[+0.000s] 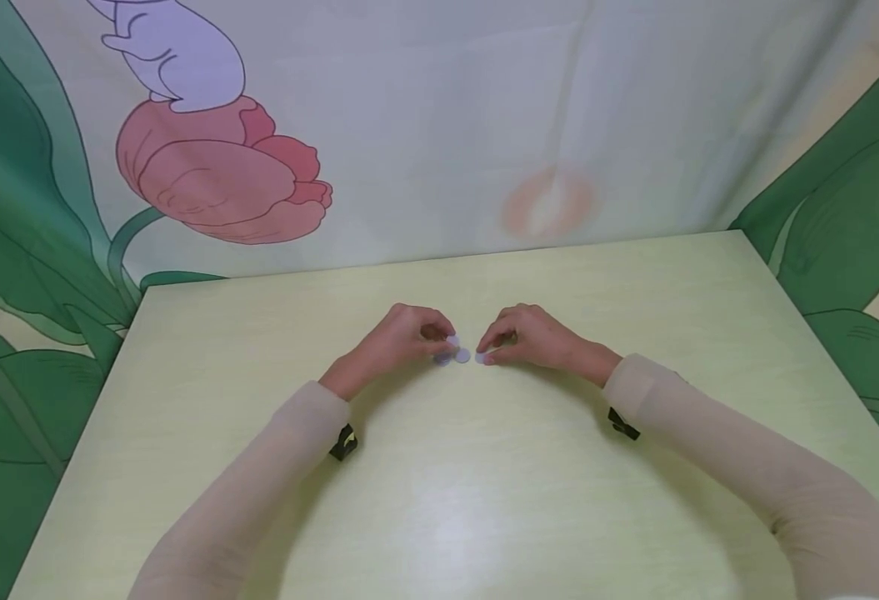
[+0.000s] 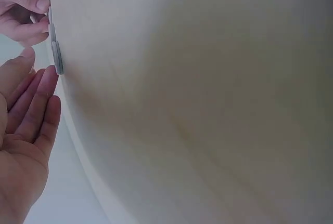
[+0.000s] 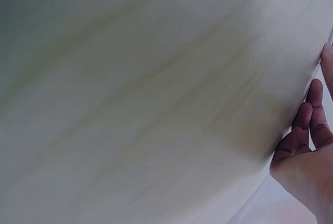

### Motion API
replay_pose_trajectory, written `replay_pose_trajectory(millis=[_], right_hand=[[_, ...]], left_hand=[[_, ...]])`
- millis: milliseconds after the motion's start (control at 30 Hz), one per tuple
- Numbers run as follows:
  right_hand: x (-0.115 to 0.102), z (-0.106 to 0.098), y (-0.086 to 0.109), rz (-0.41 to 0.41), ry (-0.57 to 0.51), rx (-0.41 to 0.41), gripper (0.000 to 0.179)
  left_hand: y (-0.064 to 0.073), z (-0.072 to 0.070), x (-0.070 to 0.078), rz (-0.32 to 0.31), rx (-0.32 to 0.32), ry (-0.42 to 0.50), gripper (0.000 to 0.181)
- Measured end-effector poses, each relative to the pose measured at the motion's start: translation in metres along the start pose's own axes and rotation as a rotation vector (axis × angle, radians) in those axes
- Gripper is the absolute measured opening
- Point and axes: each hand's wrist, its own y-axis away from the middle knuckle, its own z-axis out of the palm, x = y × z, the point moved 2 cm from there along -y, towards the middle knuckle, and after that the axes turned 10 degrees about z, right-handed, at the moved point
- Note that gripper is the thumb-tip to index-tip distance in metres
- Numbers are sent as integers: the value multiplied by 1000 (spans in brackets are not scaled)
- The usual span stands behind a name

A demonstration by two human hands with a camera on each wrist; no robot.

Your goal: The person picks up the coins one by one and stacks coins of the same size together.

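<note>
Several small, flat, whitish discs lie close together on the table between the two hands. My left hand [image 1: 409, 332] pinches one pale disc [image 1: 452, 341] at its fingertips, just above the others. Another disc [image 1: 462, 356] lies bare on the table, and more discs [image 1: 442, 359] show partly under the left fingers. My right hand [image 1: 531, 335] has its thumb and fingertips on a disc [image 1: 481, 357] at the table surface. In the left wrist view a short overlapping row of discs [image 2: 57, 57] shows edge-on by the left fingertips. The right wrist view shows curled fingers [image 3: 302, 115] against the tabletop.
The pale yellow-green table [image 1: 439, 467] spreads around both forearms. Behind it hangs a printed cloth [image 1: 424, 125] with a pink flower and green leaves. A black strap piece [image 1: 344, 442] shows under the left cuff, another [image 1: 623, 424] under the right.
</note>
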Motion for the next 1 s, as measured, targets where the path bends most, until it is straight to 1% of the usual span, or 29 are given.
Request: replay_pose_trajectory(millis=[200, 267, 500, 733, 833, 1000], right_hand=[[1, -1, 0, 10, -1, -1, 15], [1, -1, 0, 10, 7, -2, 15], [3, 1, -2, 1, 53, 11, 16], [2, 0, -2, 4, 56, 23, 12], [2, 1, -2, 3, 43, 24, 11], [2, 1, -1, -2, 27, 30, 7]], left_hand=[[-1, 0, 2, 12, 0, 8, 20], [-3, 2, 2, 25, -7, 6, 19], [-8, 7, 6, 100, -22, -58, 19], [-11, 9, 14, 164, -25, -98, 19], [-13, 11, 17, 165, -26, -119, 19], [-16, 15, 20, 137, -27, -137, 19]])
